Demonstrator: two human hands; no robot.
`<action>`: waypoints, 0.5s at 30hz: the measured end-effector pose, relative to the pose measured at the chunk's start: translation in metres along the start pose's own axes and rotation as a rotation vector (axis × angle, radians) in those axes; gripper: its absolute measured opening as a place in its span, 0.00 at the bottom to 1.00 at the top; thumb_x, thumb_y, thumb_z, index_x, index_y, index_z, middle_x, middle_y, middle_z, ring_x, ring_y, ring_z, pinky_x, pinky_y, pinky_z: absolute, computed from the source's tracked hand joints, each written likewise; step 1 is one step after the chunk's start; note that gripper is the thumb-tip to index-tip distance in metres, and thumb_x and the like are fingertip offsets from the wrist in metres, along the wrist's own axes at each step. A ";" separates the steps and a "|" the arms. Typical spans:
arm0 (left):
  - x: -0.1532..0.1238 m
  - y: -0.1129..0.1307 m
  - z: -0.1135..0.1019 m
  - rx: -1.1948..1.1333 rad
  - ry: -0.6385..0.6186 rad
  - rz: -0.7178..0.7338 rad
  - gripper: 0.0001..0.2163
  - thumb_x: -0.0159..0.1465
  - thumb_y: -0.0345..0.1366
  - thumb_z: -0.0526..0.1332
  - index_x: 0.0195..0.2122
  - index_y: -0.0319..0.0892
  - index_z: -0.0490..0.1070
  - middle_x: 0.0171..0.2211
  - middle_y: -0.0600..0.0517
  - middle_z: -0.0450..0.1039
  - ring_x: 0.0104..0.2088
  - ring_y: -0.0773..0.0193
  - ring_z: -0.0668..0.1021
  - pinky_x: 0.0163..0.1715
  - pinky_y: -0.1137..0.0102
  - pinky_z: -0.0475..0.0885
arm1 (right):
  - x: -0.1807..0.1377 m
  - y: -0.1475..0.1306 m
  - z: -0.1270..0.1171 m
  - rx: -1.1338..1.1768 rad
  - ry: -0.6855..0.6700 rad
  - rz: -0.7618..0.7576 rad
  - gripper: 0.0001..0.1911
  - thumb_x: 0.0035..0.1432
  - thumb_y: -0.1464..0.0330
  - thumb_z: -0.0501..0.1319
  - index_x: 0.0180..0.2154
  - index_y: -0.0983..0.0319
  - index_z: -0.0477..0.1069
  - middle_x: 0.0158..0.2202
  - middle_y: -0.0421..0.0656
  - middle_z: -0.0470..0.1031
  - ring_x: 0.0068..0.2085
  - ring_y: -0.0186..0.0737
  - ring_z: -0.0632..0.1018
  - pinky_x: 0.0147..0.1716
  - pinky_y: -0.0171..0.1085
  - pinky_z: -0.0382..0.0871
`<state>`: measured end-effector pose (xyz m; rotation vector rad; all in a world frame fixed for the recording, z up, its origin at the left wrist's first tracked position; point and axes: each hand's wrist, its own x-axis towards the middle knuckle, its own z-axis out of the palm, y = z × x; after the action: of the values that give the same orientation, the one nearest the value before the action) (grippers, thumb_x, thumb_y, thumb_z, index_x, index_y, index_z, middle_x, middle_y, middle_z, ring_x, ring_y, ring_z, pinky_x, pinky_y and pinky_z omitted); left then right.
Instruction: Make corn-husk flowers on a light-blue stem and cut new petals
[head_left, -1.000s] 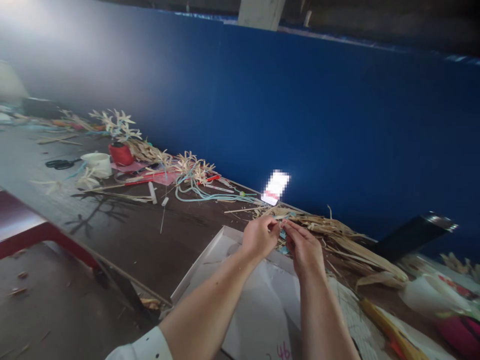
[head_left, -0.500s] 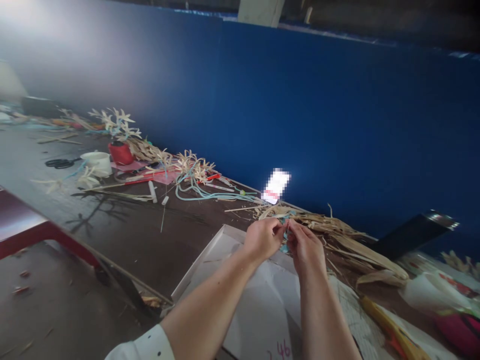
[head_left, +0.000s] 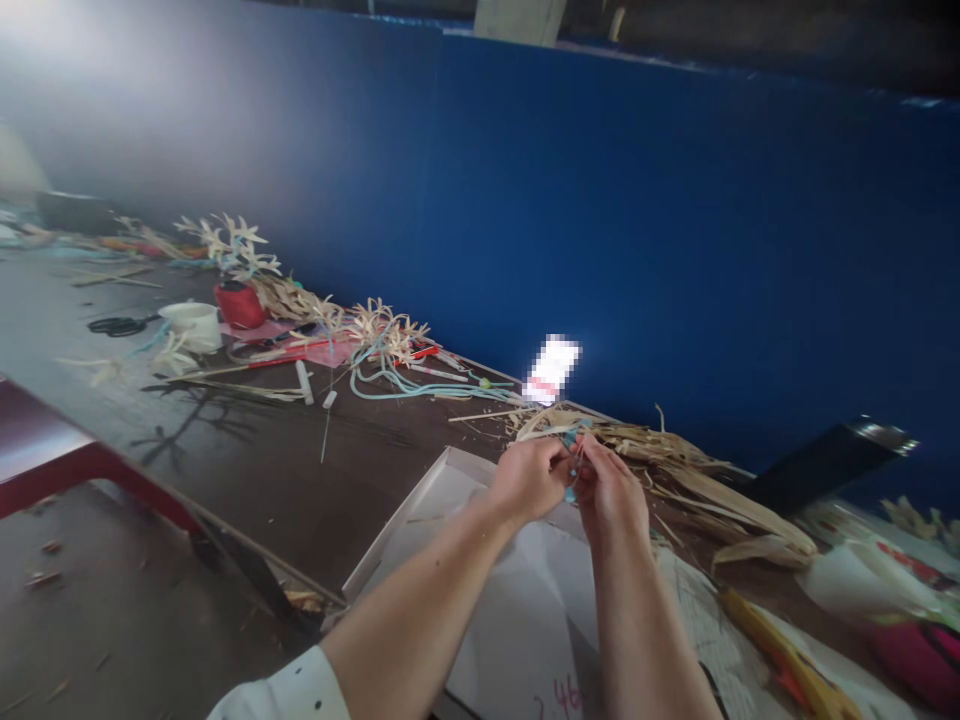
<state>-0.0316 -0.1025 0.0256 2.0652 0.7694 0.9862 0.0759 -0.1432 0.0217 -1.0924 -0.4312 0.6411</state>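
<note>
Pinching what looks like a thin, partly hidden strand point(head_left: 576, 464) between the fingertips of the left hand point(head_left: 529, 478) and the right hand point(head_left: 613, 490), with both sets of fingers bent and nearly closed; cannot tell its material. Placed above the far edge of a shallow white cardboard box point(head_left: 391, 528) with a smooth, creased floor and pinkish-red handwriting. Bordered just beyond by pale light-blue scraps point(head_left: 570, 494) and a dry, papery, tan husk bundle point(head_left: 697, 475), ribbed and frayed. Spread farther left on the dark brown, smooth tabletop point(head_left: 300, 480): soft, looping light-blue cords point(head_left: 427, 393), curly cream star-petalled flowers point(head_left: 386, 330), a rounded red spool point(head_left: 240, 305) and a smooth white cup point(head_left: 191, 327). Leaning at right, a glossy black cylinder point(head_left: 817, 475) with a shiny metallic end.

Compared with a second ago, shifted slightly rightward at the fingertips and curled more tightly in the right hand, from a flatter, leftward reach. Left unchanged across the tabletop.

Counting two hands, one box, one red spool, one white cup, one black cylinder, one pair of black-handled scissors point(head_left: 120, 326) and one stubby white tube point(head_left: 303, 383); too tangled to count in flowers, cords and husks.
</note>
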 end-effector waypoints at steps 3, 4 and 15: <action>0.000 0.001 0.000 -0.016 -0.017 -0.024 0.10 0.60 0.39 0.54 0.27 0.42 0.73 0.27 0.53 0.75 0.28 0.66 0.73 0.25 0.75 0.60 | -0.001 0.001 0.001 0.010 0.010 -0.015 0.16 0.36 0.63 0.72 0.28 0.65 0.76 0.26 0.41 0.75 0.21 0.28 0.68 0.16 0.28 0.61; 0.000 0.000 0.000 -0.026 -0.022 -0.031 0.10 0.60 0.39 0.54 0.27 0.42 0.73 0.27 0.53 0.75 0.28 0.66 0.73 0.25 0.75 0.61 | -0.001 0.001 0.002 0.013 0.016 -0.023 0.16 0.36 0.62 0.73 0.27 0.65 0.76 0.25 0.41 0.74 0.21 0.28 0.68 0.17 0.28 0.61; 0.003 -0.008 0.009 -0.170 -0.100 -0.020 0.14 0.60 0.42 0.54 0.28 0.42 0.77 0.28 0.51 0.76 0.30 0.64 0.75 0.29 0.74 0.65 | -0.003 0.002 0.006 -0.013 0.055 -0.054 0.19 0.35 0.58 0.72 0.26 0.65 0.74 0.21 0.38 0.71 0.17 0.27 0.64 0.15 0.30 0.56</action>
<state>-0.0243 -0.0990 0.0164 1.9412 0.6308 0.8980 0.0697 -0.1408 0.0219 -1.1050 -0.4169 0.5601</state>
